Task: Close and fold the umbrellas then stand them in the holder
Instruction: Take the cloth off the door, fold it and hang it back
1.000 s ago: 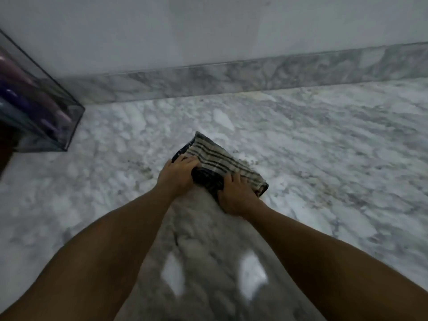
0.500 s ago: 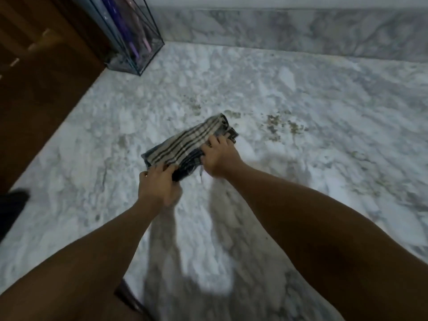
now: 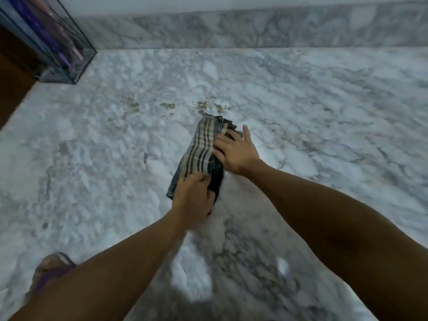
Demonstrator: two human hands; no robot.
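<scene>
At 7 o'clock, nearest the camera, a foot (image 3: pixel 52 268) in a purple sandal stands on the marble floor (image 3: pixel 324 126). Just past the middle, the left hand (image 3: pixel 193 198) curls its fingers round the near end of the umbrella (image 3: pixel 200 149), a collapsed plaid bundle lying on the floor and pointing toward 12 o'clock. That grip seems meant to keep the near end from unrolling. The right hand (image 3: pixel 237 150) lies on the far half from the 3 o'clock side, fingers nearly straight and spread, thumb apart; it looks to be pressing the cloth flat so the folds stay tight, not clutching it. The fastening strap cannot be made out.

Open floor lies all round the bundle, widest toward 3 o'clock. At 10 o'clock, well apart from the umbrella, stands the holder (image 3: pixel 69 54), a clear box in the corner with something purple and pink already inside. Dark wood (image 3: pixel 11 89) borders the floor beside it, and the skirting (image 3: pixel 254 31) closes the far edge at 12 o'clock. The way to the holder looks unobstructed.
</scene>
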